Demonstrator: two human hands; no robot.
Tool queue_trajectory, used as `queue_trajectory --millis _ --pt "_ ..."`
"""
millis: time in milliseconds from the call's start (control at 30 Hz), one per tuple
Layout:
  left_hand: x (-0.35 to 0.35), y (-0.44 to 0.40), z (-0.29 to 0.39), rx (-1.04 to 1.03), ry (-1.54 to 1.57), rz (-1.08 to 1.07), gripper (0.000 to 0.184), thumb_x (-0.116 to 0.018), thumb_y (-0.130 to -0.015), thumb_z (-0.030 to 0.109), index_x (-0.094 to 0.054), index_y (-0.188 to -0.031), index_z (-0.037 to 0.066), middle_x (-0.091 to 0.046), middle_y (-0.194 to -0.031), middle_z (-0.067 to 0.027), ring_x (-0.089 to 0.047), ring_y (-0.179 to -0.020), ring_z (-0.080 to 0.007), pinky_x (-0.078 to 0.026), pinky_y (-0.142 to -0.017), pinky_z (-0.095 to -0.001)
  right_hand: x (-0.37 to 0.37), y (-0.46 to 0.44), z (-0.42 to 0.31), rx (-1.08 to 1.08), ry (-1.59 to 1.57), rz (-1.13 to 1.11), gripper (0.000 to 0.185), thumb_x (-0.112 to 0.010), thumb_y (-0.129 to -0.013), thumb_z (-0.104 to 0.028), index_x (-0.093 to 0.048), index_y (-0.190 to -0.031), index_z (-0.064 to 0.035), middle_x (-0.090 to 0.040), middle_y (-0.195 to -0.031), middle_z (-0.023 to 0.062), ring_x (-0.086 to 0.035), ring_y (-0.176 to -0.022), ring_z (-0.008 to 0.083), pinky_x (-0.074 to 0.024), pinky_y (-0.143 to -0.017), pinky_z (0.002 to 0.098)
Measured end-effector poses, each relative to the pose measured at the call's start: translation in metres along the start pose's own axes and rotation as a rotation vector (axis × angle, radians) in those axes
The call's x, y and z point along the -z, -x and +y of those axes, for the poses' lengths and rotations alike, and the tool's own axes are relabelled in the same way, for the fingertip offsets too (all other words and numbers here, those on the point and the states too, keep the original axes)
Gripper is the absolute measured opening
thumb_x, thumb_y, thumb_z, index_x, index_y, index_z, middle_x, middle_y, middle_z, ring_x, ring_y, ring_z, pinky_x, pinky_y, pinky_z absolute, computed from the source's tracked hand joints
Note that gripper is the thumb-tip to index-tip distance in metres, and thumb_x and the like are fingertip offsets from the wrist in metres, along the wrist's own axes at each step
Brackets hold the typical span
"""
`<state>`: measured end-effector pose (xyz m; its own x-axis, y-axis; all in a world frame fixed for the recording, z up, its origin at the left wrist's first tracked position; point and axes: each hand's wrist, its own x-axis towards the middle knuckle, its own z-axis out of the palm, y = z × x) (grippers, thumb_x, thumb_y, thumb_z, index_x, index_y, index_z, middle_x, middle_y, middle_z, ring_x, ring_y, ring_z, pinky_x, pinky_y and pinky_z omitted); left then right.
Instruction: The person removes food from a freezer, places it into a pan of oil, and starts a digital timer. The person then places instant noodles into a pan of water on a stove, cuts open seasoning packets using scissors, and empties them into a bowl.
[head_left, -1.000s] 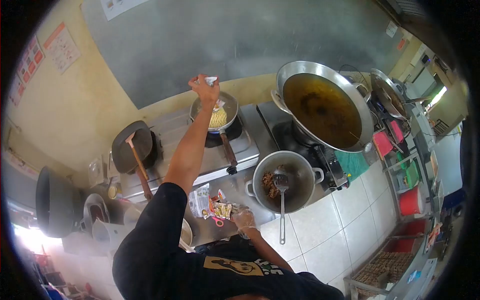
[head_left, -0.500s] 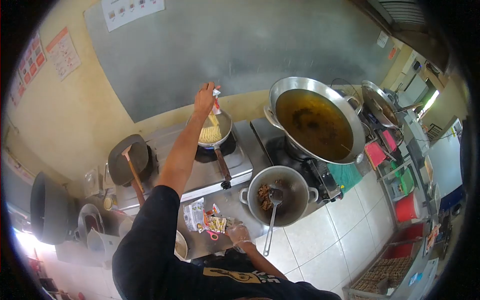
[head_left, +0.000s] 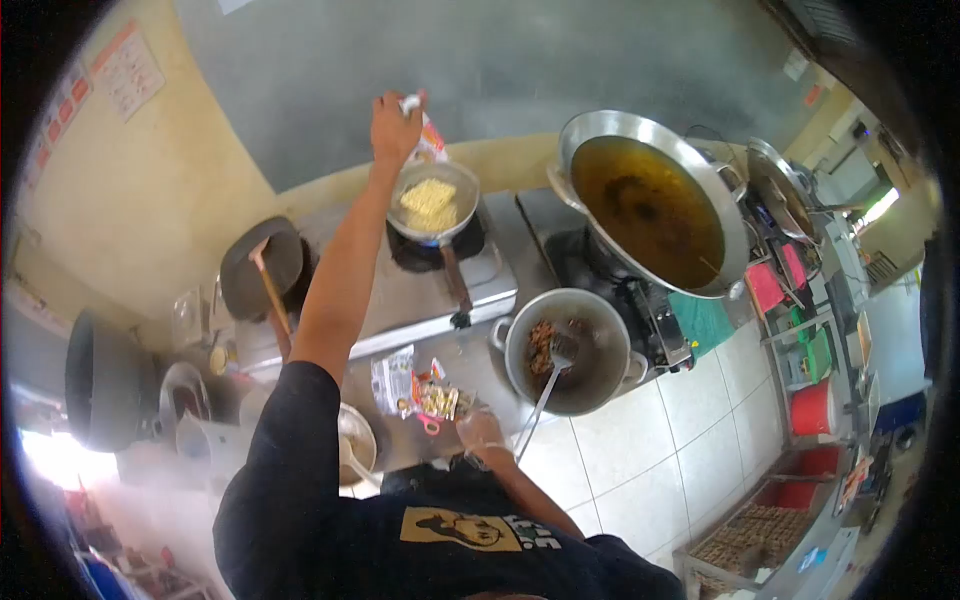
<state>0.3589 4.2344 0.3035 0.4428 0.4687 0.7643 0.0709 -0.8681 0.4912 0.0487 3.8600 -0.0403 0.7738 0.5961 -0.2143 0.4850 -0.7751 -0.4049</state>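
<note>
My left hand (head_left: 397, 128), bare and closed, grips a red and white noodle packet (head_left: 431, 142) above the frying pan (head_left: 471, 186). Pale blocks of dried noodles (head_left: 430, 198) lie in this pan, over a lit burner. Lower down, my right hand (head_left: 481, 430) wears a clear plastic glove and hovers by or touches the counter. Beside its fingertips are several small sachets (head_left: 437, 402), scissors with pink handles (head_left: 431, 425) and a silver wrapper (head_left: 393, 380). How its fingers are bent is blurred, and I cannot tell whether anything is in them.
A big wok of brown oil (head_left: 650, 210) stands right of the pan. Nearer is a pot (head_left: 610, 370) holding dark minced food and a metal spatula (head_left: 548, 400). A dark pan with a wooden spatula (head_left: 272, 290) is at left; a bowl (head_left: 358, 440) sits near my body.
The noodles were sliding out of the packet and now lie in the frying pan. My left hand has lifted the packet up and leftward. The whole view has shifted slightly.
</note>
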Motion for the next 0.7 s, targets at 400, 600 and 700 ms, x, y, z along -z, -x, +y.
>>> queue_trajectory --millis 400,600,700 --pt "0.248 0.186 0.056 1.234 1.552 0.032 0.055 -0.045 -0.094 0.05 -0.048 -0.115 0.0 -0.058 -0.11 -0.0173 -0.057 -0.103 -0.0345 -0.046 -0.094 -0.0489 0.213 -0.007 -0.107 0.295 -0.963 0.23 0.067 -0.072 -0.079 -0.033 -0.042 -0.134 -0.0082 -0.048 -0.129 0.0118 -0.056 -0.102 0.0263 -0.0512 -0.081 0.0369" --pt "0.252 0.334 0.107 1.458 1.5 -0.133 0.065 -0.038 -0.094 0.057 -0.048 -0.126 0.001 -0.055 -0.123 -0.0167 -0.055 -0.109 -0.0322 -0.044 -0.094 -0.0472 0.249 0.022 -0.178 0.274 -0.733 0.081 0.052 -0.073 -0.078 -0.032 -0.055 -0.117 -0.003 -0.06 -0.108 0.0177 -0.061 -0.097 0.0274 -0.0503 -0.079 0.0385" --pt "0.267 0.374 0.097 1.567 1.352 -0.264 0.079 -0.04 -0.089 0.066 -0.046 -0.131 0.0 -0.058 -0.12 -0.0115 -0.058 -0.102 -0.0282 -0.047 -0.088 -0.0416 0.191 0.005 -0.127 0.303 -0.647 0.201 0.035 -0.065 -0.084 -0.032 -0.064 -0.096 0.0006 -0.065 -0.083 0.0202 -0.064 -0.077 0.0357 -0.0484 -0.073 0.0431"
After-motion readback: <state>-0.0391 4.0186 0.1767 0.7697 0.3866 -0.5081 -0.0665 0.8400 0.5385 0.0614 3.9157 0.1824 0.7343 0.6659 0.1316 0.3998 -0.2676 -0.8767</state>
